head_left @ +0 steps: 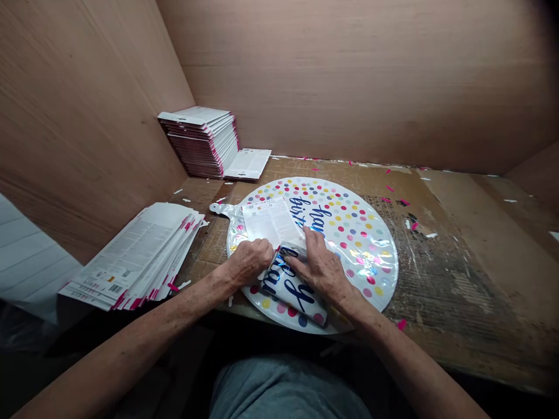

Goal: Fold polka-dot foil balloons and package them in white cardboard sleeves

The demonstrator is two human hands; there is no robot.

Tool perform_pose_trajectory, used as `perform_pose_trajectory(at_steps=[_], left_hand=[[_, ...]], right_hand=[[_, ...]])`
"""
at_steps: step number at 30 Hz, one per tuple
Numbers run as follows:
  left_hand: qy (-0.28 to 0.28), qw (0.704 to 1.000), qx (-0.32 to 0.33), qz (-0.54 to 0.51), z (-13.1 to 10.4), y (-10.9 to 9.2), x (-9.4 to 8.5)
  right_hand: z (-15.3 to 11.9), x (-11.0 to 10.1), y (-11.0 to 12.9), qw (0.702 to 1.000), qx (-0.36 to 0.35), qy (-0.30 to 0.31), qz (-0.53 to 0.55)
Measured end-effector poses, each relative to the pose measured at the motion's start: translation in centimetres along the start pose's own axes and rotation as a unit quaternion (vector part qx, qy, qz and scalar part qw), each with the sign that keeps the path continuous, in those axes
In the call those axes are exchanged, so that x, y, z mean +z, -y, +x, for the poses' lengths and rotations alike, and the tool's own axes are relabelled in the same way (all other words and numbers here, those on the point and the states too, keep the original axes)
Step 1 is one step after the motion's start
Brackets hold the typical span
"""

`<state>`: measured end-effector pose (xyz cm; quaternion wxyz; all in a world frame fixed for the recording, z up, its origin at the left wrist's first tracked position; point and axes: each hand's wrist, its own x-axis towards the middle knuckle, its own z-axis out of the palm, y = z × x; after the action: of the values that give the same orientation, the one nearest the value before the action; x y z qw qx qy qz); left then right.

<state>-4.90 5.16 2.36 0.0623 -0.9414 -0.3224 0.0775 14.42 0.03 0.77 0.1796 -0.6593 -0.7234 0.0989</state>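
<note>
A flat round foil balloon point(362, 250) with coloured dots and blue lettering lies in front of me, its tail pointing left. On top of it rest a white printed card sleeve point(266, 218) and, nearer me, a folded foil balloon point(288, 288) with the same blue lettering. My left hand point(251, 260) is closed in a fist at the sleeve's near edge, where it meets the folded balloon; its fingertips are partly hidden. My right hand point(321, 265) grips the folded balloon's upper right part, thumb across its face. Whether the folded balloon reaches inside the sleeve cannot be seen.
A fanned pile of printed card sleeves point(135, 250) lies at the left table edge. Behind it, a tall stack of sleeves point(201, 139) stands against the wooden wall point(349, 75). Pink and white paper scraps litter the cardboard-covered table point(445, 262).
</note>
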Motion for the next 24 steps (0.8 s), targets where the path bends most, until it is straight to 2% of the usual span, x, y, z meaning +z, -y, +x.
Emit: perform_pose_trajectory(at_steps=[5, 8, 11, 12, 14, 16, 18, 20, 22, 24], left_hand=[[-0.086, 0.996, -0.013, -0.011, 0.3, 0.0, -0.4], [-0.127, 0.991, 0.001, -0.033, 0.5, -0.1, -0.5], [-0.228, 0.964, -0.067, -0.118, 0.6, -0.8, -0.4], [-0.27, 0.942, -0.114, -0.164, 0.7, -1.3, -0.3], [-0.328, 0.874, -0.215, -0.287, 0.9, -2.3, 0.1], [-0.327, 0.783, -0.284, -0.447, 1.3, -3.2, 0.6], [-0.304, 0.68, -0.322, -0.584, 1.9, -3.7, 1.1], [-0.311, 0.595, -0.354, -0.651, 2.3, -3.9, 1.4], [-0.331, 0.551, -0.36, -0.676, 2.3, -4.0, 1.2], [-0.331, 0.533, -0.321, -0.709, 2.1, -4.4, 0.7]], right_hand=[[0.9, -0.5, -1.5, 0.998, 0.039, 0.036, -0.04], [1.4, -0.5, -1.9, 0.997, 0.058, -0.002, -0.042], [1.7, -0.2, -1.9, 0.995, 0.081, -0.059, -0.004], [1.9, -0.1, -1.9, 0.993, 0.086, -0.074, 0.022], [2.2, -0.1, -2.1, 0.989, 0.091, -0.087, 0.075], [2.4, -0.3, -2.3, 0.986, 0.09, -0.081, 0.117], [1.8, -0.5, -2.6, 0.983, 0.076, -0.085, 0.146], [0.2, -0.5, -2.7, 0.984, 0.016, -0.105, 0.145], [-2.1, -0.4, -2.8, 0.982, -0.106, -0.12, 0.105], [-4.4, -0.1, -2.8, 0.963, -0.225, -0.137, 0.055]])
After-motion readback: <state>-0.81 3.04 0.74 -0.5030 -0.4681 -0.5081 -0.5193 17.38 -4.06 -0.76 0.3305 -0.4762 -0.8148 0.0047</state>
